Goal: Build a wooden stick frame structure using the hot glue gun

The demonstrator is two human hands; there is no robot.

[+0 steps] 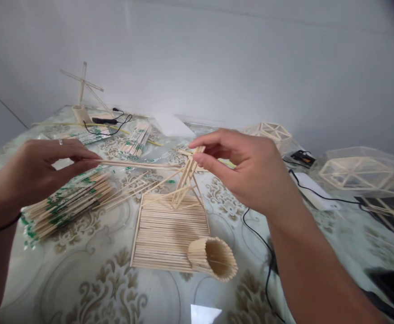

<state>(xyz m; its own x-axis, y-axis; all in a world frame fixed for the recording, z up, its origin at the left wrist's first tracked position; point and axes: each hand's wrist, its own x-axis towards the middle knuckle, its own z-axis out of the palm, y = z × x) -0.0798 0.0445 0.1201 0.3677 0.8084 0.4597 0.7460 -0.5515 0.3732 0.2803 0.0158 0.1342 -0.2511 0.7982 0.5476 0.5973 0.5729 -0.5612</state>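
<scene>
My left hand [53,168] pinches the left end of a thin pair of wooden sticks [136,165], held level. Their far end reaches the leaning stick frame [185,180] near the middle. My right hand [239,164] has its thumb and fingers closed round the top of that frame. Below the frame lies a flat mat of parallel sticks [169,229]. A round cup made of short sticks [213,258] rests on its side at the mat's front right corner.
Wrapped stick bundles [71,202] and loose sticks lie at the left. Behind them are a black-corded tool [104,120] and a stick cross in a holder [81,113]. Lattice frames [365,171], a white power strip [314,191] and black cables are at the right.
</scene>
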